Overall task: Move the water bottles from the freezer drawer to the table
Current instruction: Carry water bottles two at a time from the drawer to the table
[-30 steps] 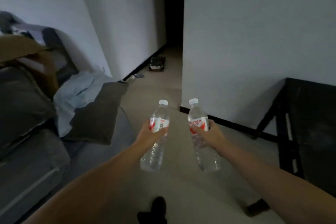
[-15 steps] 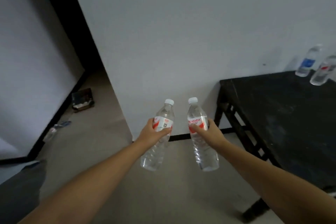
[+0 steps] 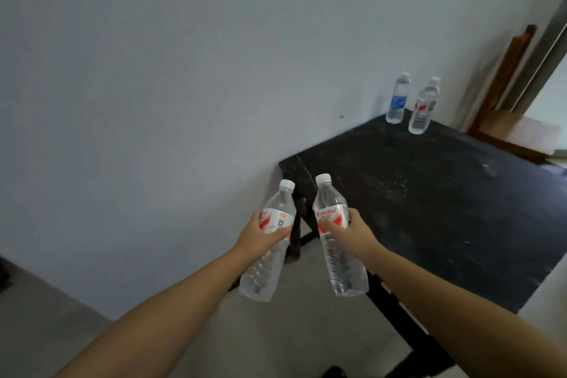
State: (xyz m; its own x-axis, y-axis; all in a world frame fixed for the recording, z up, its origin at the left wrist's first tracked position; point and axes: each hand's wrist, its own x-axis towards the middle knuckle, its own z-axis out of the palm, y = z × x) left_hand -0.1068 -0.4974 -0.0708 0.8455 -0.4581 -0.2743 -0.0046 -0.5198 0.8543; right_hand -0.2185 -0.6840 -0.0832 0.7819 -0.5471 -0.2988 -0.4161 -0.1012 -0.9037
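Note:
My left hand (image 3: 260, 238) grips a clear water bottle with a red and white label (image 3: 270, 242) around its middle. My right hand (image 3: 352, 232) holds a second bottle of the same kind (image 3: 336, 224), also at the label. Both bottles are upright, tilted slightly, held in the air just left of the black table (image 3: 429, 193). The right bottle is over the table's near left corner. Two more bottles stand at the table's far edge by the wall: a blue-labelled bottle (image 3: 398, 99) and a red-labelled bottle (image 3: 424, 106).
A grey-white wall (image 3: 184, 70) runs behind the table. Pale floor (image 3: 291, 331) lies below my arms. A brown wooden frame (image 3: 506, 70) leans at the far right beside a doorway. The table's dark legs (image 3: 296, 233) stand under its left edge.
The view has swung right and nearer to the table, which now fills the right side. The dark hallway has left the view. Both hands keep the same hold on their bottles.

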